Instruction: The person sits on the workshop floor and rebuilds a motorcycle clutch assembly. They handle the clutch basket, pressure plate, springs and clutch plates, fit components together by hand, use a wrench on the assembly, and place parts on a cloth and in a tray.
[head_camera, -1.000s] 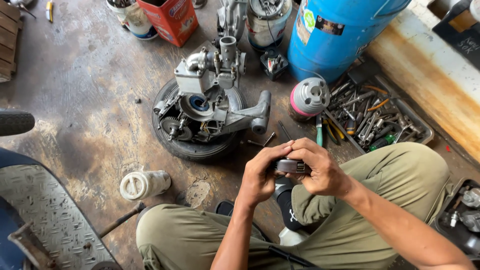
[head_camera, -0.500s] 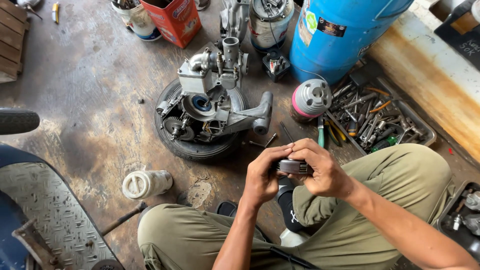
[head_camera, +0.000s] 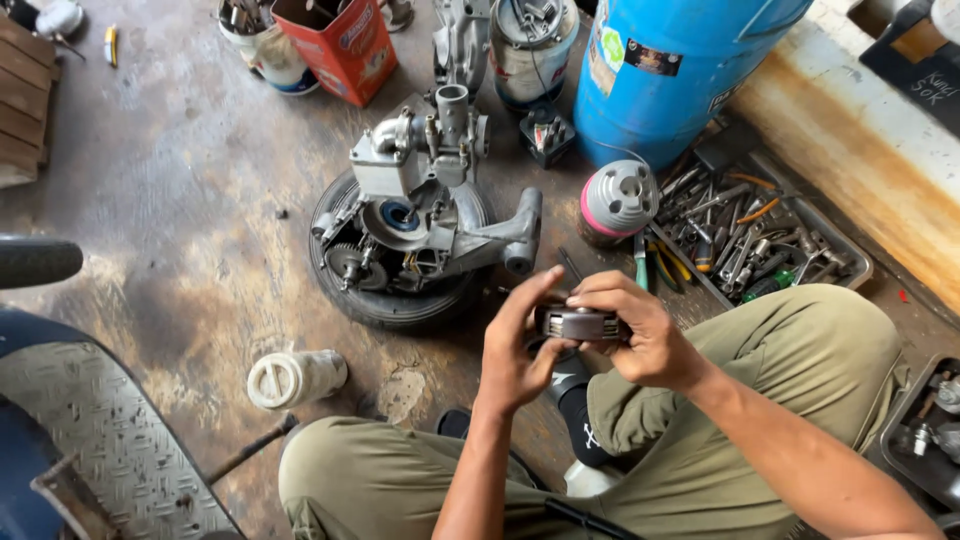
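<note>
Both hands are up in front of the knees, and between them sits a small dark metal part (head_camera: 581, 322) with pale ridges along its lower edge. The left hand (head_camera: 515, 345) is wrapped round the part's left end, thumb up and fingers curled behind it, closed on it. The right hand (head_camera: 640, 335) clamps the right end from above, fingers draped over the top, so that grip is closed on the part too. The part hangs in the air above the person's foot, just near of the engine assembly (head_camera: 425, 215), which lies on a black tyre (head_camera: 385, 300) on the stained concrete floor (head_camera: 170, 200). Right of the engine stands a grey ribbed cylinder with a pink band (head_camera: 615, 203), and beyond that, farther right, a metal tray of tools (head_camera: 765, 235) packed with wrenches and screwdrivers. A big blue drum (head_camera: 680, 70) rises at the far side, with a red carton (head_camera: 340, 45) to its left. On the near left, a white plastic bottle (head_camera: 295, 378) lies on its side, well apart from the hands. The person crouches in olive trousers (head_camera: 790, 370), knees spread either side of the part.
</note>
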